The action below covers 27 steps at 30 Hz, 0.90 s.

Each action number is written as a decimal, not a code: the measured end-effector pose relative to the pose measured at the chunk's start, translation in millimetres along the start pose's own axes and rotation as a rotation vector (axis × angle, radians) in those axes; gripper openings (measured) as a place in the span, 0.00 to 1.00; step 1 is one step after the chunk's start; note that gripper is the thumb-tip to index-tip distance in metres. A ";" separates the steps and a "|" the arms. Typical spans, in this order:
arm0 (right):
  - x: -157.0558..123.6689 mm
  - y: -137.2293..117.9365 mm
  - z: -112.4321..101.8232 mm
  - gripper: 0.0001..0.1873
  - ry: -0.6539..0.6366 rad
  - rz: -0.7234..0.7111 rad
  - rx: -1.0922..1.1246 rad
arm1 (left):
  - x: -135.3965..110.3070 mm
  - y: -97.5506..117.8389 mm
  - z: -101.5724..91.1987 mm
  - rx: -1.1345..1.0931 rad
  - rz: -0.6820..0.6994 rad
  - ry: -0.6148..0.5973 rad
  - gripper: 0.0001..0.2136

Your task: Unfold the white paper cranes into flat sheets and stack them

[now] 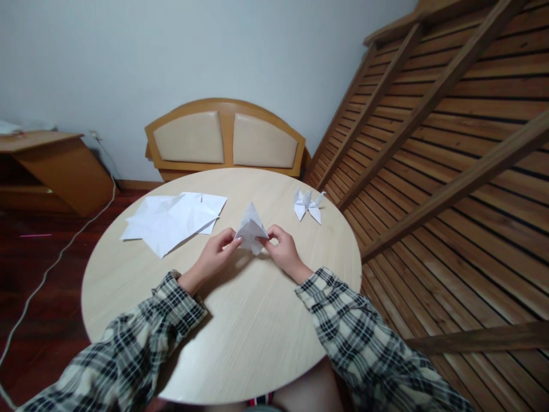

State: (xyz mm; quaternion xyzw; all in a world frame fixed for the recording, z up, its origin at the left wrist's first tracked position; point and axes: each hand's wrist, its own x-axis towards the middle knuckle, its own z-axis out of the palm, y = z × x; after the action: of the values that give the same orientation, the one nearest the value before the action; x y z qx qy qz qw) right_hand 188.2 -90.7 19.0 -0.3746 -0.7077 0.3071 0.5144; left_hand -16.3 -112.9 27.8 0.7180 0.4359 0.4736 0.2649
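A partly folded white paper piece (251, 228) stands pointed-up near the middle of the round pale wooden table (240, 332). My left hand (214, 254) pinches its left lower edge with fingers closed. My right hand (281, 249) pinches its right lower edge the same way. Both arms wear checked sleeves. A finished white paper crane (307, 205) rests on the table to the far right of my hands.
Several creased white paper sheets (174, 220) lie spread on the table's far left. A wooden headboard with beige panels (225, 140) leans on the wall behind. A slatted wooden frame (450, 143) rises at right. A low cabinet (51, 166) and a white cable (55, 263) sit at left.
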 end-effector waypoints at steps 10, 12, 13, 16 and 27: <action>-3.3 11.3 19.2 0.21 -0.165 0.308 0.406 | 2.3 -6.6 20.0 -0.445 -0.363 0.149 0.18; -3.1 10.9 19.8 0.22 -0.176 0.309 0.479 | 3.1 -7.5 19.0 -0.421 -0.367 0.177 0.18; -2.9 10.8 19.7 0.22 -0.179 0.310 0.510 | 3.4 -7.7 18.6 -0.414 -0.367 0.187 0.18; -2.1 12.8 19.3 0.22 -0.167 0.318 0.540 | 3.8 -8.7 18.9 -0.408 -0.367 0.186 0.19; 0.2 12.6 15.5 0.11 -0.125 0.255 0.450 | -1.0 -16.3 21.9 -0.246 -0.274 0.187 0.16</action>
State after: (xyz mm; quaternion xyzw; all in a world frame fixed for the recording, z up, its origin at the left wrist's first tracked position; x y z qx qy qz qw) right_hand 176.0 -84.6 4.3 -0.3173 -0.5990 0.5416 0.4971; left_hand -2.6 -105.3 5.4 0.5672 0.4910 0.5474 0.3709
